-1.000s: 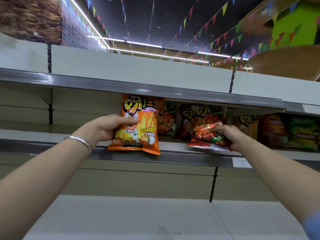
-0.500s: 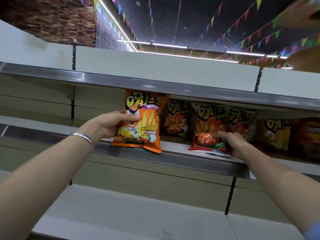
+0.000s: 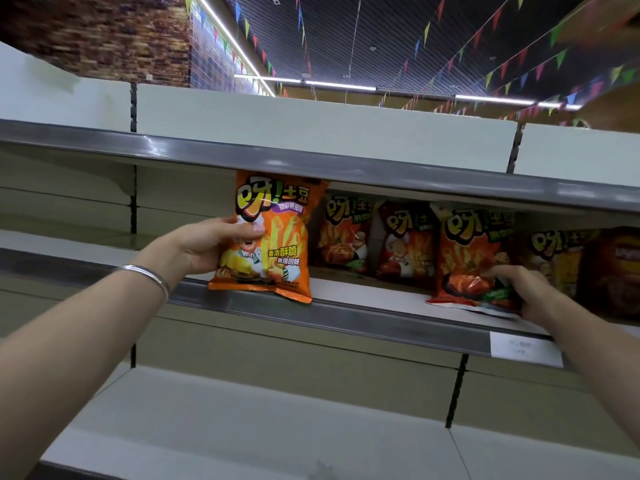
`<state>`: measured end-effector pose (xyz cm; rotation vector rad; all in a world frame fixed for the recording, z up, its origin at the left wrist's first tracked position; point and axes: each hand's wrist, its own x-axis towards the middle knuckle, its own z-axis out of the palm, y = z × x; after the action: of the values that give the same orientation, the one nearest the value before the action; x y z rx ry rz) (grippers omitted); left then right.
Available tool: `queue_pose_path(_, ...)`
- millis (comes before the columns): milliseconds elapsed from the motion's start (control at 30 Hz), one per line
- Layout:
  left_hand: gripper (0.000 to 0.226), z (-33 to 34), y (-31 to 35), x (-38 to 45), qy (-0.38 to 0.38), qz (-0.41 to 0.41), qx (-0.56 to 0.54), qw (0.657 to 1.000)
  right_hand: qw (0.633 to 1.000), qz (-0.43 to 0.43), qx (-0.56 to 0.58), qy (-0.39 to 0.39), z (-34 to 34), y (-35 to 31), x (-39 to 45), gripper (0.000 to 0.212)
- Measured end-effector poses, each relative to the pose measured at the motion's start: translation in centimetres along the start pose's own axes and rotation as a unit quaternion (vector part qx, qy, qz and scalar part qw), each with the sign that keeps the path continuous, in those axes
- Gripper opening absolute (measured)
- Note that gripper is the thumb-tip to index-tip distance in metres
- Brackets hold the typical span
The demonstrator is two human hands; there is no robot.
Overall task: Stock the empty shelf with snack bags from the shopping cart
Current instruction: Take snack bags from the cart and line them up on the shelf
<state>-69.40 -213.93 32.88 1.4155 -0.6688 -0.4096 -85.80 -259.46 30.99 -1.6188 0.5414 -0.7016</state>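
Observation:
My left hand grips an orange snack bag by its left edge, thumb on the front. The bag stands upright with its bottom on the front lip of the middle shelf. My right hand holds the lower part of a red snack bag that stands upright on the same shelf, to the right. Between them, two more red bags stand further back on the shelf. The shopping cart is out of view.
More bags, yellow and dark red, fill the shelf to the right. The upper shelf's edge hangs just above the bags. A white price label sits on the shelf lip. A bare lower shelf lies below.
The red bag in my right hand has been tipped up from lying low on the shelf to standing upright. The view has shifted left and up. The orange bag stays at the shelf lip.

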Motion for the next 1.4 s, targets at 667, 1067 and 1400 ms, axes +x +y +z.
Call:
queue_pose_path(667, 0.118, 0.2, -0.2, 0.3, -0.01, 0.009, -0.001, 1.0, 1.0, 0.028, -0.009, 0.008, -1.7, 2.2, 3.4, 0.07)
queue_pose_path(1067, 0.114, -0.5, 0.3, 0.0, -0.025, 0.004, 0.004, 1.0, 0.979, -0.006, -0.135, 0.152, 1.5, -0.1, -1.1, 0.073)
queue_pose_path(1400, 0.117, -4.9, 0.6, -0.9, -0.049, 0.007, 0.018, 0.999, 0.908, -0.152, -0.39, 0.032, 13.2, -4.7, -6.4, 0.034)
